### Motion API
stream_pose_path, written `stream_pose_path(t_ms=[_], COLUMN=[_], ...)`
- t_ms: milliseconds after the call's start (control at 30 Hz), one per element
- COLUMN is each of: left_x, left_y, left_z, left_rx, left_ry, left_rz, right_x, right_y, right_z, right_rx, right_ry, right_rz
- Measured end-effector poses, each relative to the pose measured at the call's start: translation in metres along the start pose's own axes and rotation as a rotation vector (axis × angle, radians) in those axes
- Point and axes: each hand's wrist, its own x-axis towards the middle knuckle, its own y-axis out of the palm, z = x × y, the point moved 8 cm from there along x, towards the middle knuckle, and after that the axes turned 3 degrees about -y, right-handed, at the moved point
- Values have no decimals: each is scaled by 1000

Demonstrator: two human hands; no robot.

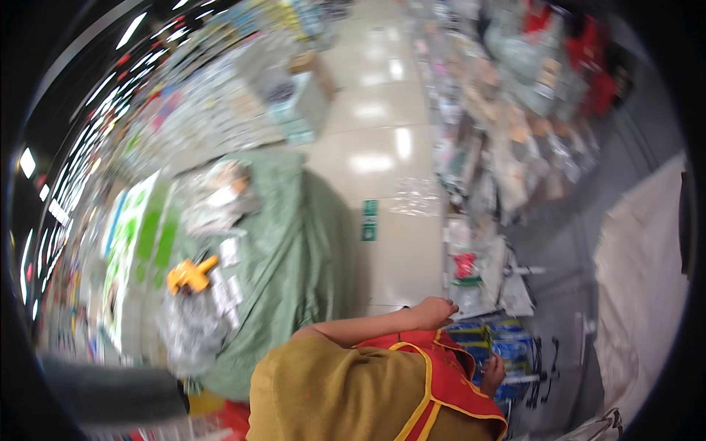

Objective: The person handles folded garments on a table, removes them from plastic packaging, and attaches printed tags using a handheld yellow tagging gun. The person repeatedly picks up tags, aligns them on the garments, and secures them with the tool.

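My left hand (438, 312) is held out beside the hanging goods, its fingers curled; whether it grips anything is unclear. Lower down, my right hand (493, 372) is beside blue-and-yellow packets (510, 344) on metal display hooks, partly hidden by my red vest. Just beyond my left hand, clear-bagged goods (469, 297) hang with a small red-and-green item (464, 267) among them. Behind my left arm, a green cloth or plastic cover (276, 237) bears a yellow handheld tool (192, 274), white slips, a crumpled clear plastic bag (193, 331) and bagged goods (220, 198).
A tiled aisle (380, 143) runs between the covered stack and the hanging goods, with clear plastic wrap (416, 195) on its floor. A green-and-white box (135, 248) borders the cover. Pale cloth (640, 286) hangs at the right. A blurred dark grey shape (110, 391) shows lower left.
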Motion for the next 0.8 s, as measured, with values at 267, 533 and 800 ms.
stream_pose_path(t_ms=[267, 533, 800], left_x=[-129, -216, -340], left_y=[-25, -100, -187], left_z=[72, 163, 259], left_rx=[57, 134, 147], left_ry=[-499, -744, -1016], left_rz=[-167, -453, -830], right_x=[80, 63, 44], right_y=[97, 274, 430], right_z=[40, 159, 246], right_rx=[-173, -311, -489], right_ry=[-163, -560, -703], right_rz=[453, 848, 1106])
